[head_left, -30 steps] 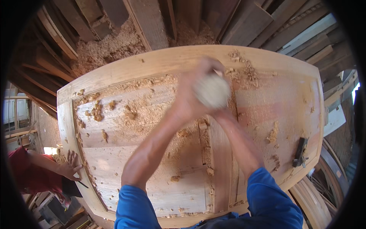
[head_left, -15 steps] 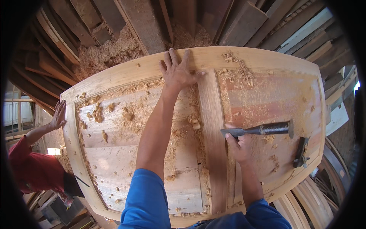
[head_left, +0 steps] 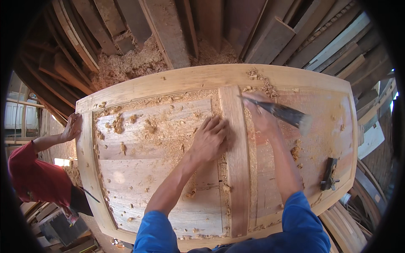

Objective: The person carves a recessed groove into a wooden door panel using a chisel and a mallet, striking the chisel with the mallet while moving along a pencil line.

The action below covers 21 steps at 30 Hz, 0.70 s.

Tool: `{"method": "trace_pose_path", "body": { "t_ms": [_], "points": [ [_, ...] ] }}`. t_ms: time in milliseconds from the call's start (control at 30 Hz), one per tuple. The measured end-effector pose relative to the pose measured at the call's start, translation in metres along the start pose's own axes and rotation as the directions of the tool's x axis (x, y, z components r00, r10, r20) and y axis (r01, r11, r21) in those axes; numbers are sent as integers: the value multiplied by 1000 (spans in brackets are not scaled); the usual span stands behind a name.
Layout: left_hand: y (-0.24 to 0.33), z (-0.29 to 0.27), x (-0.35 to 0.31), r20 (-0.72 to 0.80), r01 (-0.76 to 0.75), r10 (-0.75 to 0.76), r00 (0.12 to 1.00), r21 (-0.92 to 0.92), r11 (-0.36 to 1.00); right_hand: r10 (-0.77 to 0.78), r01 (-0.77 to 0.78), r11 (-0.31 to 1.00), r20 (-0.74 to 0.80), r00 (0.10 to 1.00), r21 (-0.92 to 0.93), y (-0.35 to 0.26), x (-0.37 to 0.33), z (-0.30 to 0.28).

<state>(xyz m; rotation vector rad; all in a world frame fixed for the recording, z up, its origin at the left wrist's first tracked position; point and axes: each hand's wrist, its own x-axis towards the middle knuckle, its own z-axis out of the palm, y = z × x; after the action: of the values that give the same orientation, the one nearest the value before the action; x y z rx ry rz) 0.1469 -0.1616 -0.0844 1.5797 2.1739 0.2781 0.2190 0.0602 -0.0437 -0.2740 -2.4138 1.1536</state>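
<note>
A large panelled wooden door (head_left: 238,189) lies flat before me, its panels strewn with shavings. My right hand (head_left: 262,117) grips a dark chisel (head_left: 280,111) low near its blade, over the right panel. The blade end points left to the middle rail's upper end, and the butt end is smeared by motion. Against the left side of that rail, my left hand (head_left: 210,138) rests on the left panel, fingers loosely bent and apart, with no tool in it. Part of its underside is hidden. A small dark tool with a crosspiece (head_left: 329,173) lies on the right panel.
Another person in a red shirt (head_left: 40,173) stands at the left, one hand (head_left: 72,127) on the door's left edge. Beyond the far edge, boards (head_left: 270,40) lean above a heap of shavings (head_left: 130,63). More curved timber (head_left: 348,227) lies at the lower right.
My left hand has left the far frame edge and come down beside the middle rail. My right hand has carried the chisel up and away from me, turning its butt end nearer. The view has shifted slightly.
</note>
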Motion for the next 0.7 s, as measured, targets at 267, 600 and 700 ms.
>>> {"method": "trace_pose_path", "body": {
  "t_ms": [267, 600, 700],
  "points": [
    [-15, 12, -65, -468, 396, -356, 809, -13, 918, -166, 192, 950, 125, 978, -245, 57, 60, 43],
    [-10, 3, -63, -464, 403, -406, 787, -111, 908, 129, 8, 912, 305, 944, -411, 39, 50, 49],
    [-12, 4, -65, -473, 424, -420, 775, -105, 900, 138, -25, 919, 262, 955, -393, 24, 57, 55]
  ]
}}
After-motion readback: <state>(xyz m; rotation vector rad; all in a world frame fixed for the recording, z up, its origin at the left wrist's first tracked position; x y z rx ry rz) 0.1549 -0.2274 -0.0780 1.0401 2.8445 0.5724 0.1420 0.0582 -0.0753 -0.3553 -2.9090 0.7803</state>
